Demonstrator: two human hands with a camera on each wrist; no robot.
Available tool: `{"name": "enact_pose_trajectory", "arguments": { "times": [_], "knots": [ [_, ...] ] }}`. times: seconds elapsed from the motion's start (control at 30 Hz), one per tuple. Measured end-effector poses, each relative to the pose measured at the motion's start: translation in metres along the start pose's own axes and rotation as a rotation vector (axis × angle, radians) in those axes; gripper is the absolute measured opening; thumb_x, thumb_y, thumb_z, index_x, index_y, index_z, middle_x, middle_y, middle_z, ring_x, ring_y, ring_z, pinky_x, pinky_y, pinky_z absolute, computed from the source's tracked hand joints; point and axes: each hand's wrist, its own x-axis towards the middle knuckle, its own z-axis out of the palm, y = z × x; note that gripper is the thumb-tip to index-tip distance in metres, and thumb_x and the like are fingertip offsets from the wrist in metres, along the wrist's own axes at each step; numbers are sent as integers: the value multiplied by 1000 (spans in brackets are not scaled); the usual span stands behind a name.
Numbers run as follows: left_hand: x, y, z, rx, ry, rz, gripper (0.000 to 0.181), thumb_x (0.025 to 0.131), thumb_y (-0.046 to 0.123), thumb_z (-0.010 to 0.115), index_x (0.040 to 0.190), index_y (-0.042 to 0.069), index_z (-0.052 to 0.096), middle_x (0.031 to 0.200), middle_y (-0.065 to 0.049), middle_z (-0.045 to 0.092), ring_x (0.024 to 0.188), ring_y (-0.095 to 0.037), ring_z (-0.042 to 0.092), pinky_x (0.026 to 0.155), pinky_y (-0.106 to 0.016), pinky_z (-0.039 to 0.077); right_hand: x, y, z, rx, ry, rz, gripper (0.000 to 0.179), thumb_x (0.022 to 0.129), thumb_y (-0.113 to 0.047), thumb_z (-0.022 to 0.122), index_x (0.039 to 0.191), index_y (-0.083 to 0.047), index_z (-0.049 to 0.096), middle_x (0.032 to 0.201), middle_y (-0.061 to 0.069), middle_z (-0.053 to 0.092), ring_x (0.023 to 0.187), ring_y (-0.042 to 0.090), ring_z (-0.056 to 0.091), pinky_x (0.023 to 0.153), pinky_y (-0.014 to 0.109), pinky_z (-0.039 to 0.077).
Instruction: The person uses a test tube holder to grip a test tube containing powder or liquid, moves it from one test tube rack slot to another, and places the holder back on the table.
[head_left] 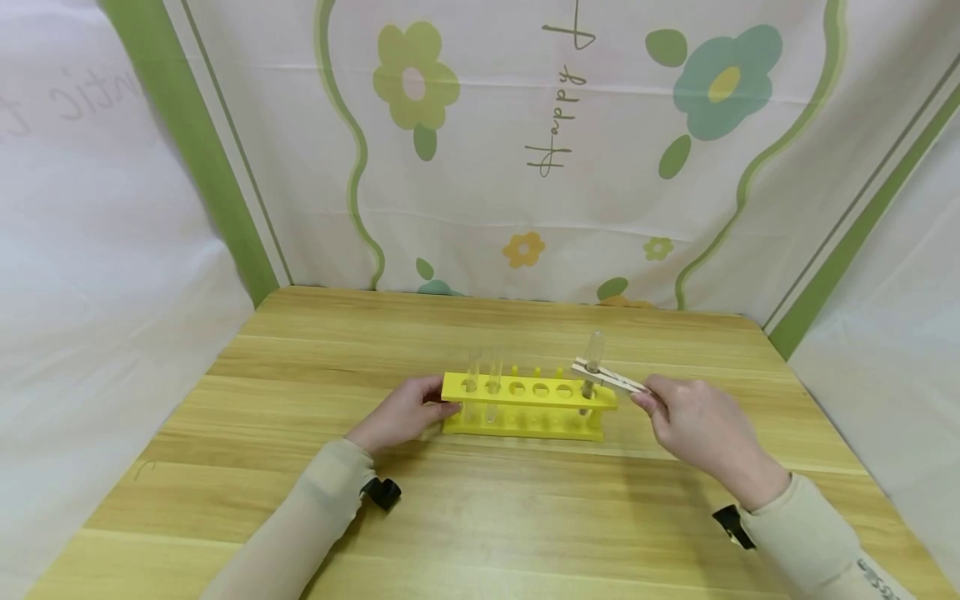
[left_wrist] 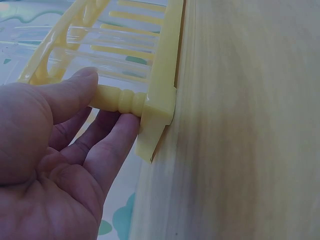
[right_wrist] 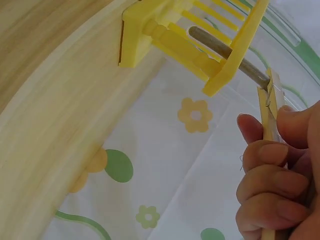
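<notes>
- At left, a beige sleeve (head_left: 300, 517) fitted with a black wrist attachment (head_left: 386, 493) is stretched over the light wood-grain worktop (head_left: 525, 508).
- The yellow plastic test-tube rack (head_left: 528, 400) is grasped by the left hand (head_left: 405, 414), its turned end post (left_wrist: 132, 101) gripped between thumb and fingers.
- The rack is stood upright on the worktop, backed by a white fabric sheet (head_left: 465, 200) printed with flowers.
- Two slender, see-through test tubes (head_left: 494, 365) are held upright, side by side, in the rack's two leftmost holes.
- Farther right, short yellow pegs (head_left: 537, 372) are lined up along the rear edge.
- Through the rightmost hole, a see-through tube with grey-brown contents (right_wrist: 255, 73) is passed, its rounded lower end seen between upper plate and base.
- Above the plate, that tube is pinched by a pale wooden clamp (head_left: 617, 382) with a wire spring.
- The clamp is grasped by the right hand (head_left: 705, 429), fingers curled round it.
- At far right, a second beige sleeve (head_left: 810, 533) is marked with dark lettering.
</notes>
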Motion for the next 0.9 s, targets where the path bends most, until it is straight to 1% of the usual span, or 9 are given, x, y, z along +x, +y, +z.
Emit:
{"name": "enact_pose_trajectory", "arguments": {
  "times": [0.2,0.47,0.6,0.7,0.8,0.9],
  "knots": [
    [0,-1,0,-10,-6,0,20,98,23,65,118,23,67,107,7,68,99,-15,60,85,-37,48,1,-1,-3,20,31,-20,9,94,-14,69,89,-8,65,56,-14,37,43,-2,23,40,21,25],
    [1,-2,0,-28,-5,-1,21,98,23,65,119,22,67,108,7,68,100,-15,60,87,-38,48,4,-4,-7,46,68,-42,12,91,-13,72,97,-4,67,58,-16,41,43,-4,22,39,21,25],
    [0,-1,0,-22,0,0,21,98,23,65,119,22,67,108,7,68,102,-15,60,88,-38,48,5,-5,-9,64,95,-60,13,88,-10,75,97,-4,67,64,-12,48,46,-3,28,41,21,29],
    [0,-1,0,-21,-1,4,20,98,23,65,118,22,67,108,7,68,102,-15,60,88,-38,48,7,-6,-10,83,137,-87,14,84,-5,77,95,-2,68,71,-6,53,51,-1,35,44,21,34],
    [0,0,0,-21,-2,7,19,98,22,65,117,22,67,108,7,68,101,-15,60,87,-38,48,9,-7,-13,94,186,-110,15,81,-2,78,93,-1,68,77,-2,54,56,2,39,46,22,37],
    [0,0,-1,-19,-1,7,18,98,22,65,117,22,67,107,7,68,100,-16,60,86,-38,48,11,-8,-15,100,225,-113,16,79,0,79,90,-1,68,78,-1,54,58,5,40,47,24,38]
  ]
}}
